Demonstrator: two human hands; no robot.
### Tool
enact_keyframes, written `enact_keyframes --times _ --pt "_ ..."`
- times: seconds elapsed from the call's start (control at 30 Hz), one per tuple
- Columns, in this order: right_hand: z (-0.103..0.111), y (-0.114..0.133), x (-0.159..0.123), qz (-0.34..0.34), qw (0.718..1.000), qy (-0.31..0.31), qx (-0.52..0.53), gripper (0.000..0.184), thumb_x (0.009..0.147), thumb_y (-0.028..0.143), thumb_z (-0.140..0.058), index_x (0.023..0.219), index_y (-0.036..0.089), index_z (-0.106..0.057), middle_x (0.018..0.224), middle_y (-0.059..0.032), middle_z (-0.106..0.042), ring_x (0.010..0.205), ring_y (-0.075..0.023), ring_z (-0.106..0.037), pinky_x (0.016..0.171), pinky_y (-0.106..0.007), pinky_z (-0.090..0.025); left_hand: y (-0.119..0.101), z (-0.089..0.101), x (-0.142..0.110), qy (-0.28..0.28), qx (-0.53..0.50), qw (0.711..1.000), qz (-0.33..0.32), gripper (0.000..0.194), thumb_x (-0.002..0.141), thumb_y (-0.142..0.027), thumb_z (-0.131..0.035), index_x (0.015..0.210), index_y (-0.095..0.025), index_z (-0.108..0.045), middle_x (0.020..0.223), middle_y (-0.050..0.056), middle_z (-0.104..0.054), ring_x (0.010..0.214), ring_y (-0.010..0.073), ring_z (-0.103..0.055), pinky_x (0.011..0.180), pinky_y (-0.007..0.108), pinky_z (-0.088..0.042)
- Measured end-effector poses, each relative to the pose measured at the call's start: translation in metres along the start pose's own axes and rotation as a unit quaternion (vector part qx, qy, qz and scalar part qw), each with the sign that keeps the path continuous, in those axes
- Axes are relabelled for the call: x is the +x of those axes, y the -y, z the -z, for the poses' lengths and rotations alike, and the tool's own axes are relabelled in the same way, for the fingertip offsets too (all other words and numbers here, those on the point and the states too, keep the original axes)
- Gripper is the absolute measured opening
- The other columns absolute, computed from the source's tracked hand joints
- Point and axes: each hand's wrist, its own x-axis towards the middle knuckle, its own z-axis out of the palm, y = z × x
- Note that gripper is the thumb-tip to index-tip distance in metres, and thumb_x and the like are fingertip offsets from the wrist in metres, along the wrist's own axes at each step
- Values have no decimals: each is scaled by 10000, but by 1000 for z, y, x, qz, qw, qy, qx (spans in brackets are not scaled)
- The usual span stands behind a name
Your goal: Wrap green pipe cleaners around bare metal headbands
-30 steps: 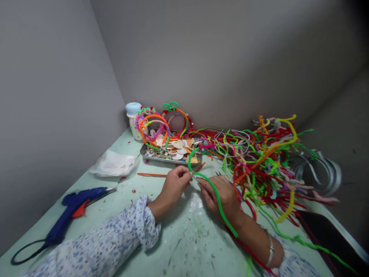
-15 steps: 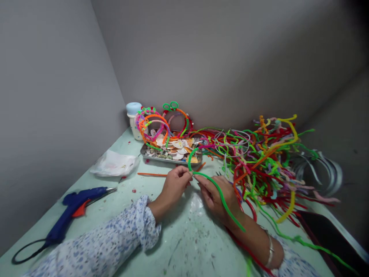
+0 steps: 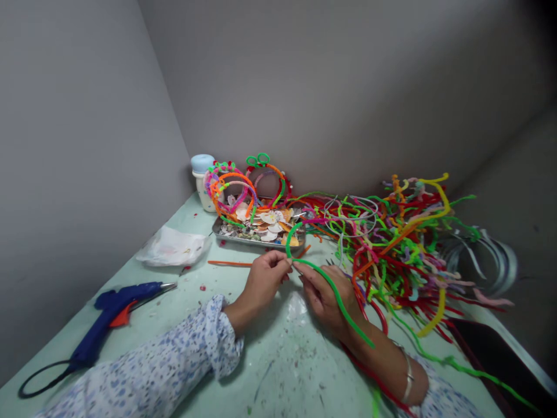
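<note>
A bright green pipe cleaner (image 3: 337, 293) is pinched at a bend between my two hands. My left hand (image 3: 266, 280) has thumb and forefinger closed on it. From the other side, my right hand (image 3: 329, 296) grips it by the fingertips. One end curves up past the tray, where a magenta length seems to meet it, though I cannot tell if they are joined. The other end trails over my right wrist. Behind the hands, a metal tray (image 3: 243, 242) holds seashells (image 3: 272, 218). Headbands wrapped in coloured pipe cleaners (image 3: 237, 177) stand on and behind it.
A large tangle of pipe cleaners (image 3: 391, 249) spreads at right, beside grey bare headbands (image 3: 505, 264). A blue glue gun (image 3: 102, 325) and a white plastic bag (image 3: 172, 247) lie left. An orange pipe cleaner (image 3: 228, 263), a lidded bottle (image 3: 202, 180) and a dark flat device (image 3: 500, 360) are around.
The green pipe cleaner has shifted slightly, its upper curve and trailing end moving a little to the right. Both hands keep nearly the same pinch.
</note>
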Motion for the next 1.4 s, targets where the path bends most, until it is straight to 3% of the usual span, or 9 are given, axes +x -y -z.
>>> enact_keyframes --times 0.53,0.73,0.97,1.27,1.4 --pt "-1 0 -1 -5 1000 -18 11 452 870 92 -521 1303 221 -529 931 -63 -706 758 -197 -602 697 -344 -452 -4 0 -2 13 -40 999 2 161 770 -302 -631 736 -146 -604 607 -22 -541 560 99 -460 564 234 -361" --pt "0 1 -1 -17 996 5 86 492 900 91 -481 1371 226 -445 1007 -57 -699 878 -189 -638 797 -351 -504 -1 0 -2 22 -62 998 -13 265 829 -394 -580 715 -156 -598 644 -7 -556 588 105 -469 585 235 -370" --pt "2 4 1 -24 994 -1 109 460 899 108 -490 1343 225 -482 925 -50 -696 812 -180 -632 763 -348 -519 -1 1 -2 4 -22 999 -32 274 828 -418 -585 738 -161 -615 649 -2 -544 602 115 -459 588 237 -376" --pt "2 4 2 -65 987 3 149 422 893 126 -513 1296 247 -537 1092 -64 -697 968 -193 -649 854 -366 -524 -2 2 -3 3 -8 999 -44 228 819 -373 -594 773 -157 -648 650 -8 -556 601 115 -461 589 238 -374" --pt "2 3 3 -94 980 -4 175 377 890 156 -520 1250 250 -582 1087 -60 -706 944 -188 -668 824 -345 -547 -3 2 -3 4 -6 999 -44 235 806 -382 -609 820 -158 -679 653 -5 -578 606 121 -479 597 239 -381"
